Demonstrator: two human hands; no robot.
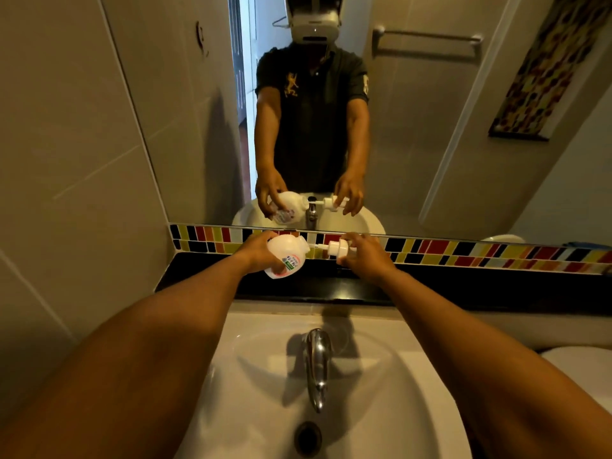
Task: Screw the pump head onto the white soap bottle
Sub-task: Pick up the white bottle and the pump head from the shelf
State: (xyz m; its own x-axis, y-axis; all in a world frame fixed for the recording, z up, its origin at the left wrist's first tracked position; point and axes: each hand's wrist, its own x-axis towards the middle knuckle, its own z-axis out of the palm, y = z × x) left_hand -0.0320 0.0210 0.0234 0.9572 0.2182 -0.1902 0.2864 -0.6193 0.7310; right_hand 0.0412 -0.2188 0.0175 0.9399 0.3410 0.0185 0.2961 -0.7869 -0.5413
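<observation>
- Two hands work above the black worktop (430,286): the left hand (256,255) wraps the white soap bottle (284,255), tipped sideways so its neck faces right.
- Right hand (364,256) pinches the pump head (337,250), its tube aimed at the neck, likely for threading; not yet seated.

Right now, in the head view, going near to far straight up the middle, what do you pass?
Drain → tap → black ledge → pump head in the right hand, facing the white soap bottle in the left hand → coloured tile strip → mirror.
</observation>
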